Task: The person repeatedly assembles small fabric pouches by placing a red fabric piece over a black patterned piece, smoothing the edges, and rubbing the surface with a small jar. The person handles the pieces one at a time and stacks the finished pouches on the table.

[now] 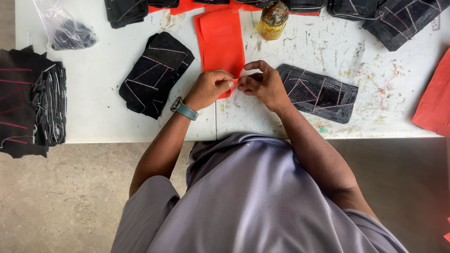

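- The left hand and the right hand meet fingertip to fingertip at the near end of an orange fabric strip, both pinching its lower right corner.
- The strip lies flat on the white table, its long axis running away from the person, with the far end tucked among other orange pieces at the table's back edge.
- Both forearms angle inward from the body; the left wrist carries a teal-strapped watch, and the right hand's fingers curl over the pinch.
- What sits between the fingertips is too small to make out.
- A dark stitched denim piece lies just left of the hands, another dark stitched piece just right.
- A yellow jar stands beyond the strip; a stack of dark pieces is cut off at the left edge.
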